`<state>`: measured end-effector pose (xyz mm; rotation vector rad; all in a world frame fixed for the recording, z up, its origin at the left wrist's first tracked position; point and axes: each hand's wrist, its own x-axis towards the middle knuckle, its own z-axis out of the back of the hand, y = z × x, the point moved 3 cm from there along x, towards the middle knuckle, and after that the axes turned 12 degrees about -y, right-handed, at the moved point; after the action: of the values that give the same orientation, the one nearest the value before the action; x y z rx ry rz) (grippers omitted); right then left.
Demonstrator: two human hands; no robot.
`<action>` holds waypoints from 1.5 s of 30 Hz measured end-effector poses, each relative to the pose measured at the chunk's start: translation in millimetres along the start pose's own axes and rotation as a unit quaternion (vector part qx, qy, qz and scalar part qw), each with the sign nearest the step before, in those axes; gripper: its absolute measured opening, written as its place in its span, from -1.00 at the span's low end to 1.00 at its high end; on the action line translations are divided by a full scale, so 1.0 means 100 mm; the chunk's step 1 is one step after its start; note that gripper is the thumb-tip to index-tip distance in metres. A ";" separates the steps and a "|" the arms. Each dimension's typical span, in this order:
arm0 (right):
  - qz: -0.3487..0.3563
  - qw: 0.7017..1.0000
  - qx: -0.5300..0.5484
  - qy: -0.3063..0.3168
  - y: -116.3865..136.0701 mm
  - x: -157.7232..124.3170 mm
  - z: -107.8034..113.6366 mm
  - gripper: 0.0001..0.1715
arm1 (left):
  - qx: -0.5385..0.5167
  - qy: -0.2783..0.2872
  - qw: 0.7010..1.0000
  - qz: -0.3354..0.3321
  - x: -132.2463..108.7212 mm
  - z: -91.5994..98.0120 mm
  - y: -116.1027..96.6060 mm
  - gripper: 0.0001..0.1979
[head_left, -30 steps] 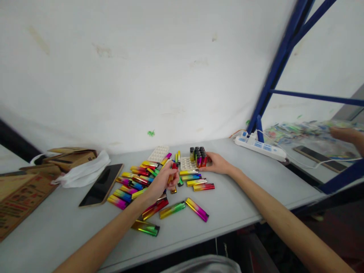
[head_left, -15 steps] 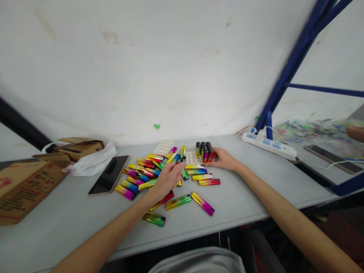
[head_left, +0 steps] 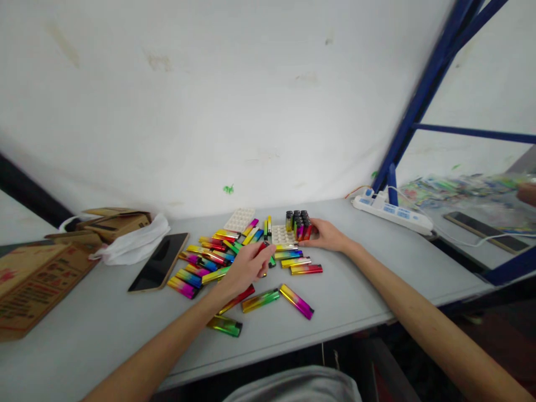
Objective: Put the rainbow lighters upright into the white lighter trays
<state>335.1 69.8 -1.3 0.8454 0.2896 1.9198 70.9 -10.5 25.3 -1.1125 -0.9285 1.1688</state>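
Observation:
My left hand (head_left: pixel 247 267) is closed over the pile, with a red lighter (head_left: pixel 263 246) pinched between thumb and fingers, its dark end poking out. Beside it lies a white holder with a grid of pockets (head_left: pixel 280 235). Several lighters with black tops (head_left: pixel 298 220) stand upright in its right part. My right hand (head_left: pixel 328 235) curls round that right end, fingers and thumb against the tray and the outer lighters. Shiny multicoloured lighters (head_left: pixel 211 248) lie heaped left of the tray. A yellow-purple lighter (head_left: pixel 296 301) and a yellow-green lighter (head_left: pixel 260 300) lie nearer the front edge.
A second white grid tray (head_left: pixel 240 219) lies by the wall. At left are a phone (head_left: pixel 159 262), a white plastic bag (head_left: pixel 132 244) and cardboard boxes (head_left: pixel 44 279). A power strip (head_left: pixel 393 215) and blue frame (head_left: pixel 412 123) stand right; another person's hand (head_left: pixel 526 193) shows beyond.
My left hand has turned and lifted slightly, and a red lighter now shows in its fingers. My right hand stays at the tray. The view has shifted slightly.

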 end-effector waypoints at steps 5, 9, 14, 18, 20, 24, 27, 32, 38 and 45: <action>0.007 1.000 0.003 -0.003 -0.01 0.00 -0.02 -0.24 | -0.037 0.001 0.999 -0.014 0.09 0.02 0.01 -0.54; 0.001 1.000 0.005 -0.010 0.00 0.00 -0.02 -0.23 | -0.027 0.014 0.999 -0.029 0.25 0.00 -0.10 -0.57; 0.009 1.000 0.004 -0.010 0.00 0.00 -0.02 -0.24 | 0.128 0.014 0.971 -0.203 0.65 -0.06 -0.30 -0.59; 0.015 1.000 0.000 -0.011 -0.01 0.01 -0.02 -0.25 | 0.158 -0.021 0.947 -0.278 0.93 -0.12 -0.32 -0.64; 0.014 1.000 -0.005 -0.012 -0.01 0.01 -0.03 -0.24 | 0.154 0.004 0.949 -0.275 1.00 -0.17 -0.30 -0.62; 0.021 1.000 -0.005 -0.012 -0.01 0.01 -0.03 -0.22 | 0.241 0.015 0.898 -0.367 1.00 -0.25 -0.34 -0.70; 0.032 0.999 -0.004 -0.010 -0.01 0.02 -0.03 -0.24 | 0.303 0.031 0.861 -0.407 0.99 -0.26 -0.40 -0.73; 0.019 1.000 -0.003 -0.009 0.00 0.02 -0.03 -0.26 | 0.322 0.091 0.870 -0.362 1.03 -0.16 -0.45 -0.70; 0.025 1.000 -0.005 -0.014 -0.01 0.02 -0.03 -0.27 | 0.325 0.062 0.865 -0.377 1.02 -0.22 -0.37 -0.75; 0.021 1.000 0.003 -0.005 -0.03 0.03 -0.04 -0.25 | 0.264 -0.031 0.908 -0.325 0.81 -0.15 -0.35 -0.72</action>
<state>334.2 74.2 -4.5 0.8714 0.2740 1.9531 107.2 65.3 55.7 -0.2809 -0.8615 0.8167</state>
